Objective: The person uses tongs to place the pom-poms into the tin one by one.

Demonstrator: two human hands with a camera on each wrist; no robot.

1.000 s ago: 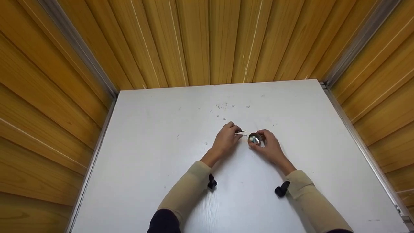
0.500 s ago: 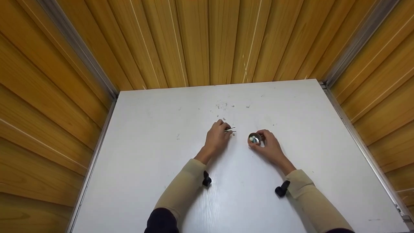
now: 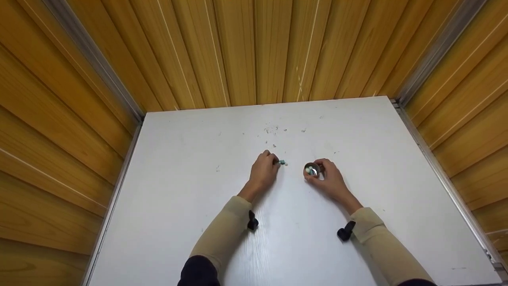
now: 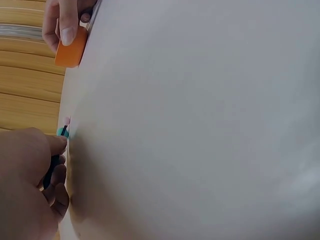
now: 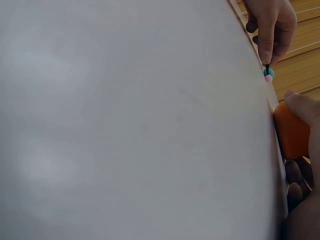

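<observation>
My left hand [image 3: 262, 171] grips black tweezers [image 4: 51, 172] low over the white table, left of the cup. At their tips are a small teal ball [image 5: 270, 71] and a pale pinkish ball [image 5: 269, 78]; I cannot tell whether the tips squeeze either one. My right hand [image 3: 332, 180] holds a small round cup [image 5: 291, 134] between thumb and fingers. Orange outside and shiny inside, the cup contains a few pale and teal balls [image 3: 308, 169]. In the left wrist view, the cup's orange wall [image 4: 71, 49] appears near the table surface.
The white tabletop [image 3: 190, 159] has dark scuff marks [image 3: 272, 129] beyond my hands. Yellow wood-look panels [image 3: 238, 51] enclose the back and both sides, with metal rails [image 3: 135, 95] at the corners. A small black device [image 3: 346, 231] sits on each wrist.
My left hand has moved left, away from the cup, with the tweezers. Their spread prongs now reach the teal and pale balls. My right hand and the cup stay put.
</observation>
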